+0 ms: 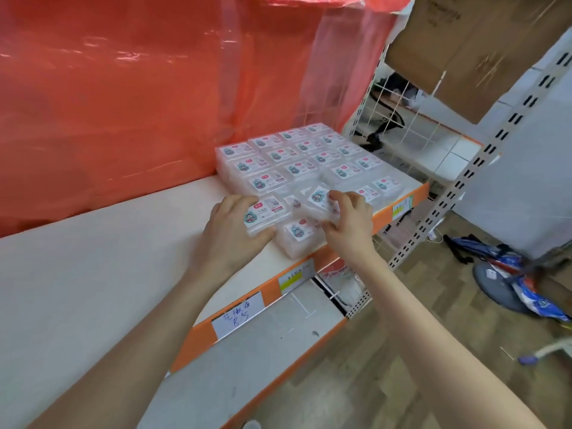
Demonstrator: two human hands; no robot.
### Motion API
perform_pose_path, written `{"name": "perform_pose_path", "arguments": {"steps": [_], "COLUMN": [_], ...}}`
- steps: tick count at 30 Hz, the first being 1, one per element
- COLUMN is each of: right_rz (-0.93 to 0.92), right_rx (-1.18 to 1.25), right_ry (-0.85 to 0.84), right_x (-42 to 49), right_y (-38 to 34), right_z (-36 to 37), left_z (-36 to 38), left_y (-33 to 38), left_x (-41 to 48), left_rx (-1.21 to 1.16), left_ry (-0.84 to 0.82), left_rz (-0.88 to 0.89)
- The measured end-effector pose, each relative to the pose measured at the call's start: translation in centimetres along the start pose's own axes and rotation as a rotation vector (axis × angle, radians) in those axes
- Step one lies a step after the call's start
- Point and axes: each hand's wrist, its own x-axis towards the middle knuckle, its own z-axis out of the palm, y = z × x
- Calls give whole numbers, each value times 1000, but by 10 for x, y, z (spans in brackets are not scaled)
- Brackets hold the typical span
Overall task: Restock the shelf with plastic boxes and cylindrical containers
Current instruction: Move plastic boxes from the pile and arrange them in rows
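Several clear plastic boxes (pixel 297 156) with white, pink and teal labels lie stacked in rows on the right end of a cream shelf (pixel 93 274). My left hand (pixel 229 230) grips one box (pixel 267 212) at the near left edge of the stack, thumb under it and fingers along its far side. My right hand (pixel 349 218) holds another box (pixel 318 201), tilted, just above the front row. A lone box (pixel 298 235) lies flat at the shelf's front edge between my hands. No cylindrical containers are in view.
A red plastic sheet (pixel 154 88) hangs behind the shelf. The shelf's orange front lip (pixel 297 283) carries price tags and a handwritten label. A cardboard box (pixel 464 48) hangs at upper right. White perforated uprights (pixel 458 187), a wire grid and bags on the wooden floor stand to the right.
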Motion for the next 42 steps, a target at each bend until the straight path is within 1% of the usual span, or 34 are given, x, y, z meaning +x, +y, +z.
{"name": "perform_pose_path", "arguments": {"steps": [3,6,13,16,20,24,29,32,34,36,39,42], "right_rz": [-7,-40,-143,-203,-329,-436,-501,-547,-577,-573,-549,-554], "right_rx": [-9,3,27,-25,-61,-67,-4,4,-12,-9,-10,-67], "right_ry": [-72,-107,-196,-257,-321,-277,-139,-18,14,2,-55,-121], "right_x": [15,30,57,63,64,66,62,54,50,48,51,56], "right_y": [11,19,37,42,49,54,56,56,58,60,62,61], "right_z": [0,-2,-8,-8,-5,-1,-1,0,4,6,8,10], "left_z": [10,23,48,50,51,53,53,55,59,63,68,67], "left_y": [3,8,21,24,28,31,39,48,55,61,65,64], "left_x": [8,14,10,10,8,4,0,-5,-9,-10,-11,-11], "left_rx": [-3,15,47,55,69,85,171,230,264,291,289,295], "left_ry": [-1,-14,-21,-15,-15,-17,44,104,133,131,104,82], "left_rz": [6,-1,-79,-105,-133,-145,-130,-53,-3,2,-40,-45]}}
